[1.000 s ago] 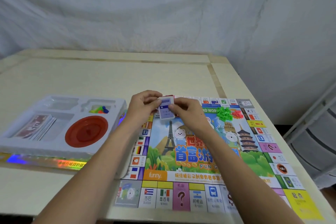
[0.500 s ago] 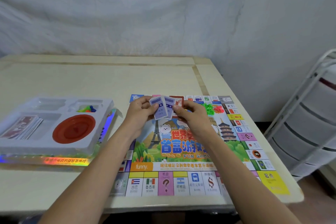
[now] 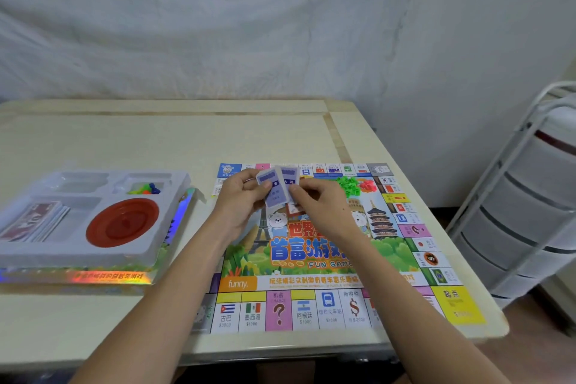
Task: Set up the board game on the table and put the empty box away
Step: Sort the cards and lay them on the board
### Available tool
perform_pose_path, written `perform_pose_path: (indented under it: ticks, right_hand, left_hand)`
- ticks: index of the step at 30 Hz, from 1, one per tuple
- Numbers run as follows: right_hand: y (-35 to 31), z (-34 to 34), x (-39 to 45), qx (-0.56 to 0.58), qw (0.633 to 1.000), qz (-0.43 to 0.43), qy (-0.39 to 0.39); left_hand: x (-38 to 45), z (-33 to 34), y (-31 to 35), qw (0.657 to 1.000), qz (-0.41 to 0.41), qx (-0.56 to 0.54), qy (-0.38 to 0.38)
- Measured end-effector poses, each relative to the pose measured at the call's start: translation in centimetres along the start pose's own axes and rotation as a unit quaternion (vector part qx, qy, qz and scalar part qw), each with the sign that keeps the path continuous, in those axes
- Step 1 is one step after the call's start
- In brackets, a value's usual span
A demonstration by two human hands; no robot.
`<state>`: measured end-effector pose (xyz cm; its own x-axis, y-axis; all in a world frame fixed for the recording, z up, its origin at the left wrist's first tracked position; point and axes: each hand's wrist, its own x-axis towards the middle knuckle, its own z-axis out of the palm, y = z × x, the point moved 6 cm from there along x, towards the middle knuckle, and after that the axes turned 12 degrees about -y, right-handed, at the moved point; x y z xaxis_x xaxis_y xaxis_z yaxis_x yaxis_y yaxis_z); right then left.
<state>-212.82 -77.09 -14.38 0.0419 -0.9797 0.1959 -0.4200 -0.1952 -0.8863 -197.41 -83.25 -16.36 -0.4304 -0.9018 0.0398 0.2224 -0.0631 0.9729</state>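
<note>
The colourful game board [image 3: 314, 262] lies unfolded on the right half of the table. Above its far part, my left hand [image 3: 240, 199] and my right hand [image 3: 318, 199] together hold a small stack of blue-backed cards [image 3: 277, 188], fanned slightly apart. Green pieces [image 3: 349, 185] and red pieces [image 3: 367, 186] lie in small heaps on the board's far right. To the left stands the open game box [image 3: 109, 277] with its white plastic insert [image 3: 93, 254], which holds a red dish [image 3: 123, 223], a pile of paper money [image 3: 34, 221] and several coloured pawns [image 3: 146, 188].
The cream table [image 3: 156, 140] ends close to the board's right edge. A white drawer trolley [image 3: 530, 196] stands on the floor to the right. A white cloth [image 3: 249, 19] hangs behind the table.
The cards in my hands have been spread from one stack into a slight fan. The view has shifted, so the board and box sit a little further left in frame.
</note>
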Motion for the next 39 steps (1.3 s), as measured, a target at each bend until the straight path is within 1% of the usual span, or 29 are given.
perform_pose_path:
  ticks: [4, 9, 10, 12, 15, 18, 20, 22, 24, 26, 29, 33, 36, 39]
  right_hand:
    - [0.7, -1.1, -0.1, 0.041, 0.996, 0.042, 0.066]
    - [1.0, -0.9, -0.2, 0.077, 0.994, 0.045, 0.071]
    - [1.0, -0.9, -0.2, 0.083, 0.994, 0.041, 0.064]
    - [1.0, -0.7, -0.2, 0.065, 0.997, 0.032, 0.024]
    - [0.7, -0.1, 0.0, -0.016, 0.999, 0.020, -0.046]
    - [0.5, 0.3, 0.4, -0.070, 0.995, 0.012, -0.071]
    - [0.9, 0.2, 0.8, -0.082, 0.993, 0.023, -0.077]
    - [1.7, -0.6, 1.4, -0.058, 0.996, 0.045, -0.041]
    - [2.6, -1.7, 2.2, -0.014, 0.997, 0.074, 0.006]
    - [3.0, -2.1, 3.3, -0.006, 0.995, 0.096, 0.024]
    - [2.5, -1.7, 6.5, -0.051, 0.995, 0.091, 0.008]
    - [1.5, -0.3, 11.0, -0.147, 0.985, 0.079, -0.033]
    - [2.1, 0.8, 13.1, -0.215, 0.969, 0.099, -0.068]
    - [3.6, 1.9, 13.8, -0.241, 0.959, 0.122, -0.083]
  left_hand:
    - [-0.1, 0.0, -0.1, 1.000, -0.004, 0.025, -0.008]
    - [-0.1, -0.2, -0.2, 1.000, -0.007, 0.006, -0.007]
    - [-0.1, -0.2, -0.3, 1.000, -0.005, 0.005, -0.006]
    - [0.0, -0.4, -0.3, 1.000, -0.003, 0.015, -0.002]
    - [0.0, -0.4, -0.3, 0.998, 0.001, 0.061, -0.010]
    - [-0.1, -0.5, -0.3, 0.995, 0.010, 0.094, -0.017]
    - [0.0, -1.5, 0.0, 0.995, 0.017, 0.098, 0.024]
    - [0.1, -3.7, 0.2, 0.989, 0.023, 0.091, 0.112]
    - [0.4, -6.1, 0.6, 0.975, 0.038, 0.071, 0.206]
    - [0.8, -7.4, 1.3, 0.963, 0.062, 0.038, 0.258]
    - [1.9, -7.7, 2.4, 0.958, 0.090, 0.010, 0.272]
    - [3.4, -7.3, 3.0, 0.961, 0.098, -0.001, 0.257]
    - [4.5, -7.6, 2.6, 0.964, 0.090, -0.032, 0.247]
    - [5.4, -7.7, 2.5, 0.966, 0.083, -0.052, 0.241]
